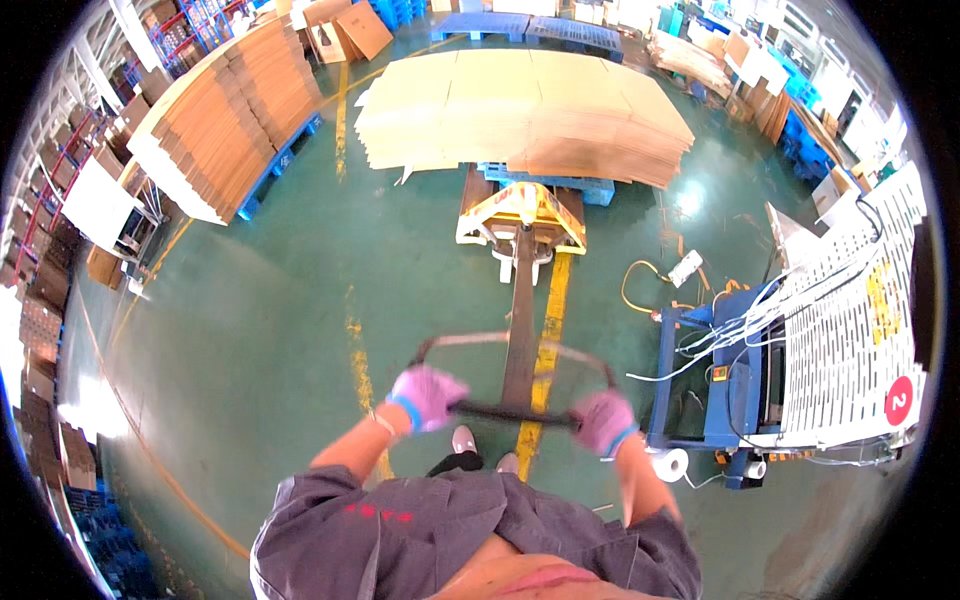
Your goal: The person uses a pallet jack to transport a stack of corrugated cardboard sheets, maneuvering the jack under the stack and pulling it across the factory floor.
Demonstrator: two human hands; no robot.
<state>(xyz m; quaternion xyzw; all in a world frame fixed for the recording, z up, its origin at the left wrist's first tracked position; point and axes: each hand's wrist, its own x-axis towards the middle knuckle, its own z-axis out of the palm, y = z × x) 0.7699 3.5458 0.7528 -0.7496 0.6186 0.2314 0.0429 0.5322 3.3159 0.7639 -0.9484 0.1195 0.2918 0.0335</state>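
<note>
Both my hands wear purple gloves with blue cuffs. My left hand (428, 395) and my right hand (603, 420) are closed on the looped handle bar (510, 411) of a yellow pallet jack (521, 215). Its long tiller runs away from me to the jack's base. The forks sit under a blue pallet (545, 180) loaded with a wide stack of flat cardboard sheets (520, 110).
A second tall stack of cardboard (225, 115) on a blue pallet stands at the left. A blue machine (735, 375) with white cables and perforated white sheets (855, 320) is close at my right. Yellow floor lines, a power strip (685, 268) and racks surround the green floor.
</note>
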